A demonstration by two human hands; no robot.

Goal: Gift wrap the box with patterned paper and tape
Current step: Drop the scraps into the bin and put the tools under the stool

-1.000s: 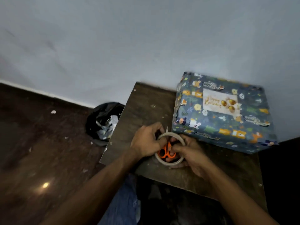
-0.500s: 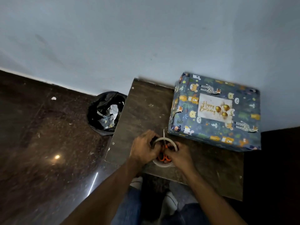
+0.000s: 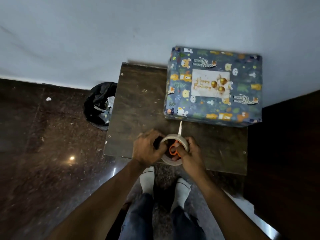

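The box [image 3: 213,87], covered in dark blue paper with animal prints and a white "Happy Birthday" card on top, sits on the back right of a small dark wooden table [image 3: 136,104]. At the table's front edge my left hand [image 3: 148,148] grips the left side of a clear tape roll [image 3: 173,137]. My right hand [image 3: 191,154] holds orange-handled scissors [image 3: 174,149], whose handles lie inside the roll's ring. The blades point away from me toward the box.
A bin lined with a black bag [image 3: 100,103] holding paper scraps stands on the floor left of the table. A pale wall runs behind. A dark cabinet [image 3: 285,153] flanks the table on the right. My feet in white socks [image 3: 147,181] stand below the table edge.
The camera has risen and tilted down, so the table and box look farther off and my legs appear. Both hands stay on the tape roll and scissors at the table's front edge.
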